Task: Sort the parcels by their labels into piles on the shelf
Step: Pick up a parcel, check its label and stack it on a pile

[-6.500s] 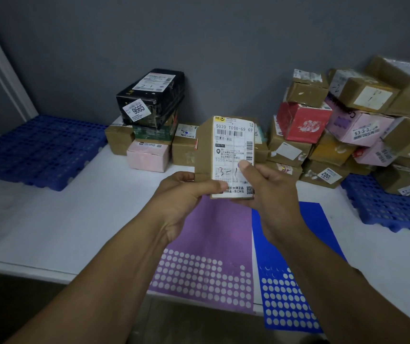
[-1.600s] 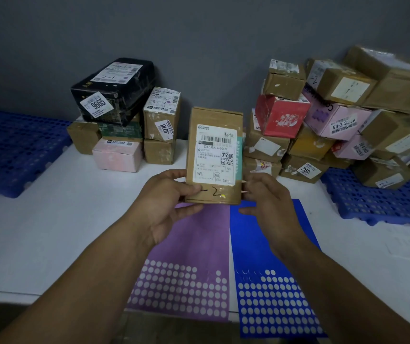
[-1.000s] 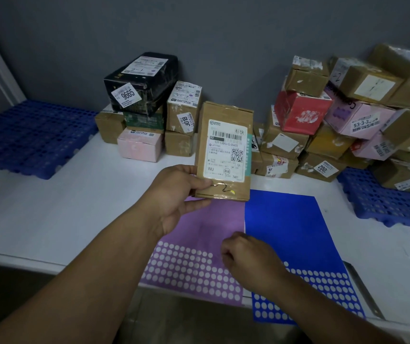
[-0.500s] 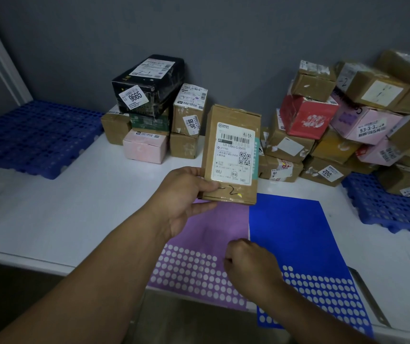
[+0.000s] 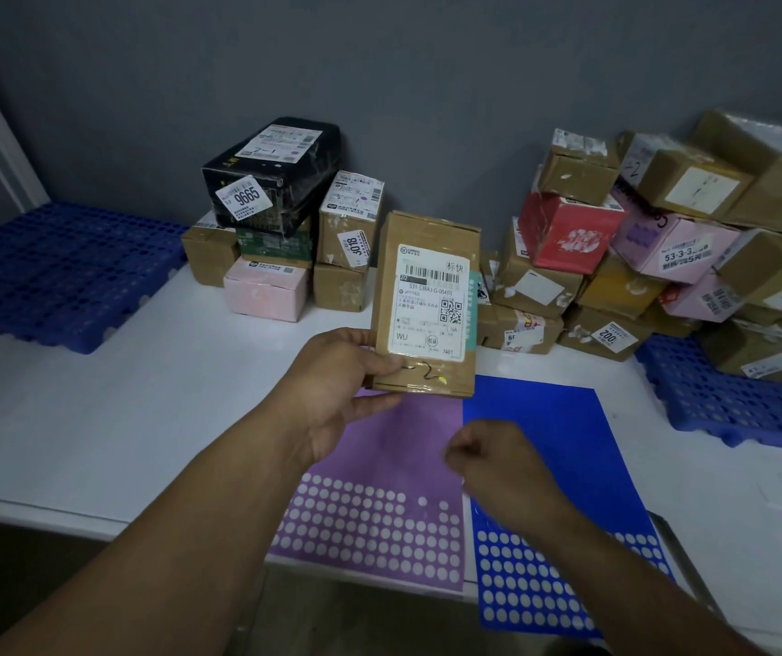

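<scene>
My left hand (image 5: 337,385) grips a flat brown cardboard parcel (image 5: 426,258) by its lower left corner and holds it upright above the white shelf (image 5: 119,419), its white label facing me. My right hand (image 5: 497,459) hovers lower, over the sticker sheets, fingers curled in; whether it pinches anything I cannot tell. A small pile stands at the back left: a black box (image 5: 275,172) marked 9665 on top, a pink box (image 5: 266,295), and brown boxes, one (image 5: 348,220) marked 3018. A large heap of brown, pink and red parcels (image 5: 663,248) fills the back right.
A purple sticker sheet (image 5: 379,490) and a blue sticker sheet (image 5: 554,466), both with white dots, lie at the front edge. Blue plastic pallets sit at the far left (image 5: 48,272) and the right (image 5: 734,409). A grey wall runs behind everything.
My right hand let go of the parcel and dropped to the sticker sheets. My left hand keeps the parcel upright, almost where it was.
</scene>
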